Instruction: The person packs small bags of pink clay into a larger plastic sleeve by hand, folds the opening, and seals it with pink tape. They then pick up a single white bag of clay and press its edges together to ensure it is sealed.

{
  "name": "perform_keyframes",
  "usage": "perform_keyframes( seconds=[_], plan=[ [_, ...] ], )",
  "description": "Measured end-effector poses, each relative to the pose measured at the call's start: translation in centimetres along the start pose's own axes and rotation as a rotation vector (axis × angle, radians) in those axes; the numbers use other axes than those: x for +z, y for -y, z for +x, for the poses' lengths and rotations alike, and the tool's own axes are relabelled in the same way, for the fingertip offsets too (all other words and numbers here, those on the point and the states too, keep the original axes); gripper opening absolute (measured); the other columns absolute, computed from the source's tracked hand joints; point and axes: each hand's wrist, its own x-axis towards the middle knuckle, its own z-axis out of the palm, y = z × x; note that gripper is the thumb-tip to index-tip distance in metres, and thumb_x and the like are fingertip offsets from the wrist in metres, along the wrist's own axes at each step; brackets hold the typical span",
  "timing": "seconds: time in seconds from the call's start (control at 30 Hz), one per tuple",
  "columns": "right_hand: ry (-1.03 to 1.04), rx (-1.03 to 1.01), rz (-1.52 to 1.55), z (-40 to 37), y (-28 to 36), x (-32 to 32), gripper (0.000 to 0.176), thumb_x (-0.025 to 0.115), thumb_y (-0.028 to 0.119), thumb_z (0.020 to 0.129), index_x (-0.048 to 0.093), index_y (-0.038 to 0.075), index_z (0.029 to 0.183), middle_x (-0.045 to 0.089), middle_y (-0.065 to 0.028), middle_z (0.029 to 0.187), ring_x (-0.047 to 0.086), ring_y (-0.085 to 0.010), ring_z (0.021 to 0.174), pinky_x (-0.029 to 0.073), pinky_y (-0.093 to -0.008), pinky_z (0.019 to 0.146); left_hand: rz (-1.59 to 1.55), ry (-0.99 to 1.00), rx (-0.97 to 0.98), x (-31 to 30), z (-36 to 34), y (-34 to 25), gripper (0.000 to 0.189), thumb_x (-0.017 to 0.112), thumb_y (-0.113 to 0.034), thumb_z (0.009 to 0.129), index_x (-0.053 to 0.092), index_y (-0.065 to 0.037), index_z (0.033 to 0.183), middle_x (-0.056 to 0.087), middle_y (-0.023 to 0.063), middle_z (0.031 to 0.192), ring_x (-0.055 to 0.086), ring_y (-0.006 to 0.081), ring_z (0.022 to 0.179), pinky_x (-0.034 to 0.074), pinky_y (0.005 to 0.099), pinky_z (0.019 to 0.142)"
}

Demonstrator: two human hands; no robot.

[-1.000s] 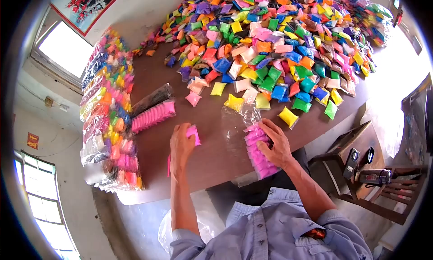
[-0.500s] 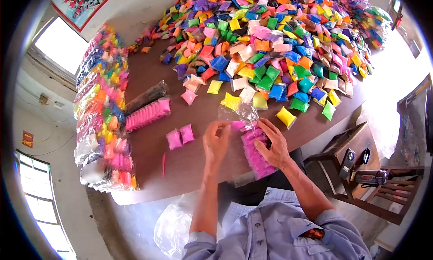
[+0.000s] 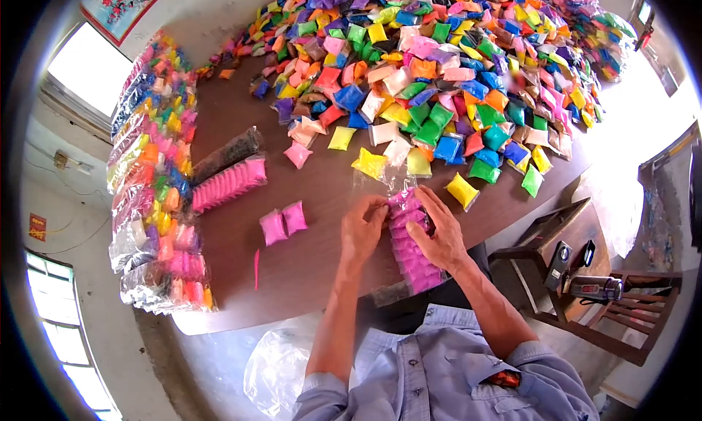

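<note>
A clear plastic bag [image 3: 398,181] lies at the table's near edge, holding a stacked column of pink packets [image 3: 411,247]. On its left side my left hand [image 3: 363,229] is closed, thumb and fingertips pinched at the bag's edge near the top packet. My right hand [image 3: 442,234] lies along the bag's right side, fingers stretched out and thumb spread over the packets. Two loose pink packets [image 3: 284,222] lie left of my left hand, with a thin pink strip [image 3: 257,269] below them. A yellow packet [image 3: 462,192] sits just beyond my right hand.
A large heap of colourful packets [image 3: 439,77] covers the far table. Filled bags [image 3: 157,180] line the left edge, near a bagged pink row [image 3: 230,183] and a dark bagged row [image 3: 227,156]. At right, a wooden stool [image 3: 563,260] bears a flask [image 3: 596,288].
My left hand has moved right, against the bag, and the pink packet at its fingertips now sits at the top of the column. My right hand stays on the bag. The view has shifted slightly.
</note>
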Motion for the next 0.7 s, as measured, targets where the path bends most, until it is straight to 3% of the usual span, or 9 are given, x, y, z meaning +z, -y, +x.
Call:
perform_keyframes(
  seconds=[0.23,0.3,0.43,0.5,0.7],
  plan=[
    [-0.029,-0.044,-0.002,0.0,-0.2,0.2,0.072,0.076,0.025,0.092,0.052,0.006,0.157,0.047,-0.0187,0.164,0.046,-0.0362,0.152,0.039,-0.0419,0.123,0.169,-0.028,0.207,0.1,0.7,-0.6,0.020,0.070,-0.002,0.098,0.074,-0.004,0.117,0.077,0.0127,0.097,0.072,0.0168,0.082,0.057,0.0332,0.075],
    [-0.029,-0.045,0.001,0.1,0.0,0.1,0.072,0.077,0.021,0.090,0.053,0.006,0.156,0.048,-0.0195,0.163,0.048,-0.0385,0.149,0.039,-0.0443,0.123,0.154,-0.073,0.208,0.5,0.8,-1.0,0.019,0.070,-0.003,0.098,0.074,-0.005,0.116,0.077,0.0214,0.105,0.077,0.0386,0.094,0.059,0.0427,0.081],
    [-0.042,-0.029,0.056,0.1,-0.1,0.1,0.074,0.078,0.021,0.089,0.052,0.007,0.157,0.048,-0.0192,0.164,0.047,-0.0374,0.151,0.039,-0.0437,0.123,0.249,0.004,0.251,0.2,1.2,-0.6,0.022,0.068,-0.001,0.095,0.075,-0.005,0.116,0.077,0.0207,0.107,0.075,0.0412,0.097,0.059,0.0444,0.085],
    [-0.038,-0.024,0.035,0.1,-0.5,0.2,0.075,0.079,0.021,0.089,0.052,0.007,0.157,0.047,-0.0189,0.164,0.046,-0.0370,0.151,0.039,-0.0437,0.123,0.337,0.019,0.303,0.2,1.2,-0.9,0.029,0.066,0.007,0.092,0.075,-0.004,0.118,0.078,0.0179,0.111,0.077,0.0331,0.099,0.059,0.0368,0.085],
    [-0.021,-0.025,0.009,0.0,-0.2,0.2,0.074,0.080,0.018,0.088,0.053,0.008,0.157,0.045,-0.0167,0.166,0.043,-0.0347,0.154,0.038,-0.0411,0.124,0.258,0.058,0.306,0.8,2.0,0.2,0.031,0.065,0.007,0.092,0.075,-0.004,0.120,0.077,0.0193,0.112,0.077,0.0338,0.100,0.060,0.0370,0.086]
  ],
)
